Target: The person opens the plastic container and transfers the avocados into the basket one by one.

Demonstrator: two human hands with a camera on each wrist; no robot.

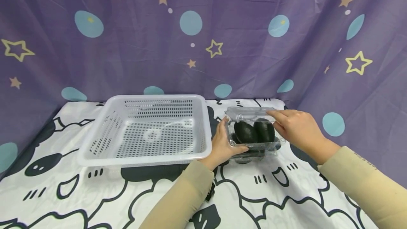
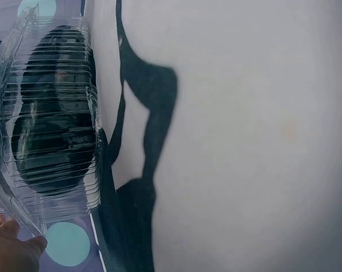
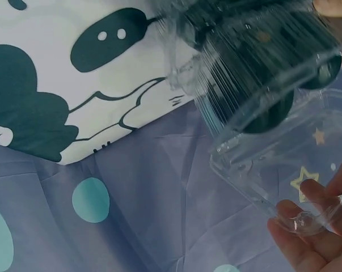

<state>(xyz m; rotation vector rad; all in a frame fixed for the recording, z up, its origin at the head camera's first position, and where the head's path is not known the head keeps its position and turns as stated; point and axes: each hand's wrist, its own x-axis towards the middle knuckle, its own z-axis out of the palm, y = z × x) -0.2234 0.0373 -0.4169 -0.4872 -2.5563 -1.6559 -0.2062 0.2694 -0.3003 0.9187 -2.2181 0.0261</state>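
A clear plastic clamshell box (image 1: 231, 135) stands on the right of the table with dark green avocados (image 1: 245, 133) inside. My left hand (image 1: 222, 146) grips its left side, thumb along the front and fingers behind. With the fingertips of my right hand (image 1: 297, 128) I pinch the edge of the raised lid (image 1: 249, 110). The right wrist view shows those fingers round the lid's tab (image 3: 301, 222), the lid swung away from the avocados. More dark shapes show low at the box's front; whether a second box lies beneath, I cannot tell. In the left wrist view, avocados (image 2: 54, 113) show through the ribbed plastic.
Left of the box sits a white perforated plastic basket (image 1: 83, 156), its inside bare. The cloth (image 1: 264, 200) under both has a black-and-white cartoon print. A purple curtain (image 1: 127, 52) with stars and blue spots hangs behind the table.
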